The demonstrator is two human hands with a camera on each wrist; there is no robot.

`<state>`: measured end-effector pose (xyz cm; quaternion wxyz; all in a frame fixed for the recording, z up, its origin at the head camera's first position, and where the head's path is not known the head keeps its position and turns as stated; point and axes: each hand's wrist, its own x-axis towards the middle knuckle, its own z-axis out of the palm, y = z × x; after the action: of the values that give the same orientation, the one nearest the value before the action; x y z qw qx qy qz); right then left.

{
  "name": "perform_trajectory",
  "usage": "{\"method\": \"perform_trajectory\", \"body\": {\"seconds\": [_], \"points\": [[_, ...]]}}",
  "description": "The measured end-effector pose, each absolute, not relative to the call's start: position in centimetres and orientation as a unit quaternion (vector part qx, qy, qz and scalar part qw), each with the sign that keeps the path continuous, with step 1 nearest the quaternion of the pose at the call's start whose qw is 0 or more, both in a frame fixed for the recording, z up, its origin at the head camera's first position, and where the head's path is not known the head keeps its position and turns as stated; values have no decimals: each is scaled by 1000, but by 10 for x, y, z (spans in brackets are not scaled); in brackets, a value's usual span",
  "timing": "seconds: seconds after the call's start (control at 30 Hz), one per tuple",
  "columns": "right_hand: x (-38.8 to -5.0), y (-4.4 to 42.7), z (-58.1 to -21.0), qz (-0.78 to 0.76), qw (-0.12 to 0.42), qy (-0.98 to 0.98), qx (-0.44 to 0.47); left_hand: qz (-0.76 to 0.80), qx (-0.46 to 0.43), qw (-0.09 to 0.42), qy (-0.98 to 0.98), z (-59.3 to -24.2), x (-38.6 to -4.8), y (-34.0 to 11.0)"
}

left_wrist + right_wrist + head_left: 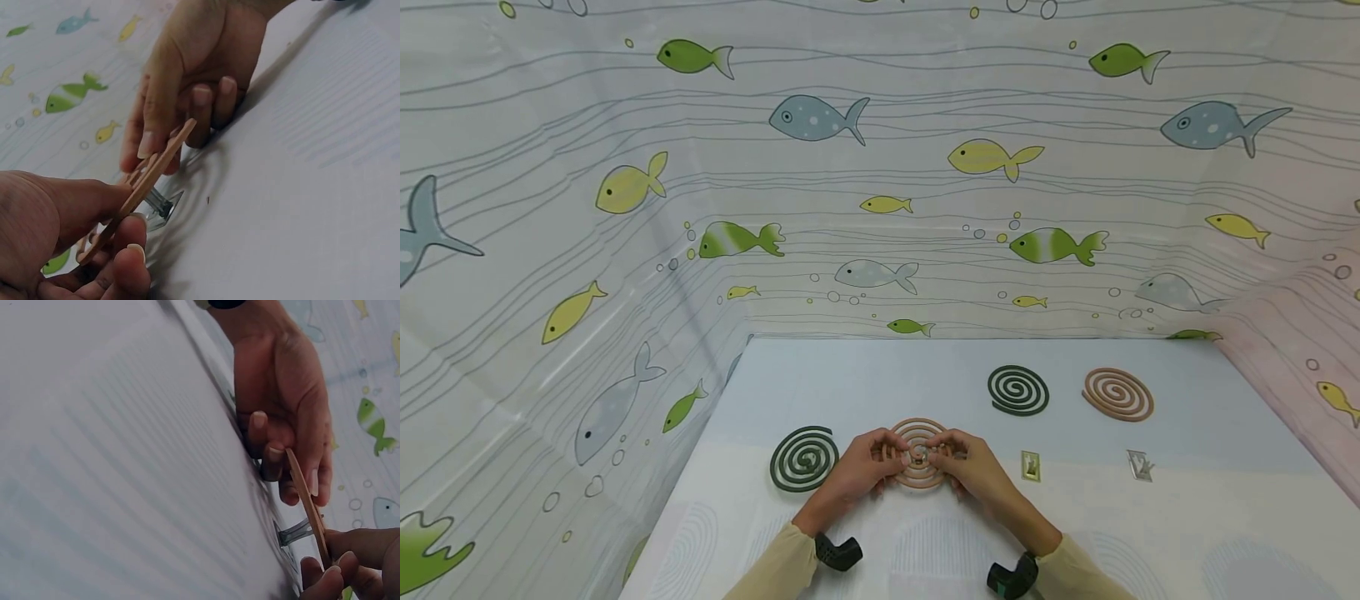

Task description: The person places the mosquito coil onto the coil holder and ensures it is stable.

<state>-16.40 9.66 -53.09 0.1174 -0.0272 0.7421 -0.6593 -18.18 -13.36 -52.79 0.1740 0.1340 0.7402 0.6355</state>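
Observation:
A brown mosquito coil (918,482) is held level between my two hands, a little above the table. My left hand (859,468) pinches its left edge, thumb on top and fingers beneath, as the left wrist view shows. On the opposite side my right hand (976,468) grips the rim in the same way. Under the coil's middle stands a small metal coil stand (160,207), its upright reaching up to the coil; the tip shows near the thumbs in the head view. A dark green mosquito coil (804,459) lies just beside my left hand.
Farther back on the right lie another green coil (1018,390) and another brown coil (1117,394). Two small metal stands, one gold-looking (1031,467) and one silvery (1140,466), rest right of my right hand. Fish-patterned sheeting (820,183) walls the white table (865,375).

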Motion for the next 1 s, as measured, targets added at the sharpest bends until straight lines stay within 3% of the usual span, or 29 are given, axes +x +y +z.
{"method": "perform_trajectory", "body": {"seconds": [1.0], "points": [[-161, 112, -520, -647, 74, 759, 5, 581, 111, 116, 798, -511, -176, -140]]}}
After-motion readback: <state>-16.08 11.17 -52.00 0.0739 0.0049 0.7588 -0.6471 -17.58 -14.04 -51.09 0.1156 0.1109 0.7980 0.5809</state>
